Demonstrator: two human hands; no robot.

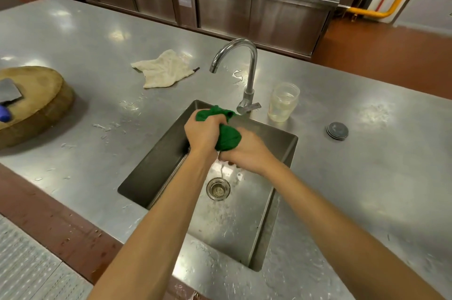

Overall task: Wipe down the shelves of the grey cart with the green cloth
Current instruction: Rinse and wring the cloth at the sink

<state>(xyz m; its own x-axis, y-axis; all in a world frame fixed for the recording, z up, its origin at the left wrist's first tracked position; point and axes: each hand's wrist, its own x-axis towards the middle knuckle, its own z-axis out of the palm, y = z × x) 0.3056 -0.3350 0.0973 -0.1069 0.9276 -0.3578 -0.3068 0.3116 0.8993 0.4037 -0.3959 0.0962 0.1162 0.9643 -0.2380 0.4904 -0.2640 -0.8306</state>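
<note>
A long stainless-steel counter (pixel 367 177) runs through a commercial kitchen, with a rectangular sink (pixel 151 172) sunk into it; everything else sits around that sink. Over the basin, both of the person's bare arms reach in. The green cloth (pixel 227 139) is bunched into a tight wad above the sink's far half, just in front of the faucet's base. The left hand (pixel 204 132) has its fingers curled hard round the cloth's upper end, and the right hand (pixel 247 153) clenches the lower end from the other side, so the two fists nearly touch with the cloth squeezed between them. A thin thread of water shows beneath the hands, above the drain (pixel 218 188) in the sink's floor.

The gooseneck faucet (pixel 249 67) stands at the sink's far edge, its spout arching over the counter to the left. A clear plastic jar (pixel 282 102) stands upright just beside the faucet, off the sink's far right corner. A dark round lid (pixel 337 130) lies flat to the sink's right. Beyond the sink and to its left, a crumpled white rag (pixel 163 69) lies on the counter. Well to the sink's left, a thick wooden chopping block (pixel 34 104) carries a cleaver (pixel 9 91). Water droplets dot the steel around the sink's rim.
</note>
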